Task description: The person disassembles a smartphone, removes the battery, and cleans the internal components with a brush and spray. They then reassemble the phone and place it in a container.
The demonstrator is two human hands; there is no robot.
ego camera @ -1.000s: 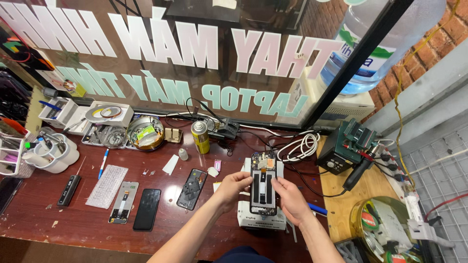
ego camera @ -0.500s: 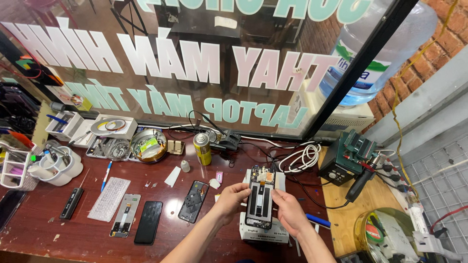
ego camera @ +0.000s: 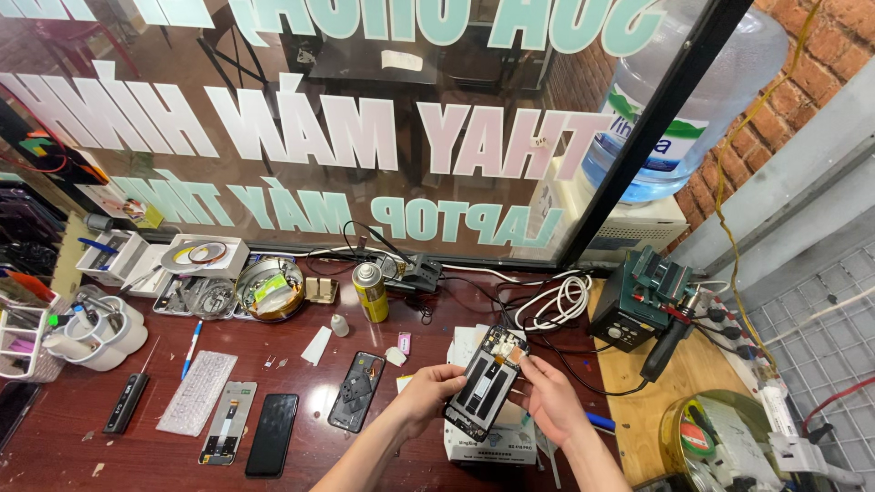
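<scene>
left hand [ego camera: 427,394] + right hand [ego camera: 552,401] | hold opened phone [ego camera: 486,383] (tilted) | above white box [ego camera: 492,439]

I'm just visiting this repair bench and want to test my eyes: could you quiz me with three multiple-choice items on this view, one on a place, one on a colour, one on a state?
1. Where does the yellow spray can stand?
A. near the back of the bench, by the window
B. on the floor
C. in the person's hand

2. What colour is the coiled cable behind the hands?
A. red
B. white
C. green

3. How is the opened phone held?
A. lying flat on the bench, untouched
B. by the left hand alone
C. lifted between the left hand and the right hand

Answers: 1 A, it stands upright close to the glass. 2 B, the loops look white. 3 C, fingers of both hands grip its edges above the white box.
</scene>
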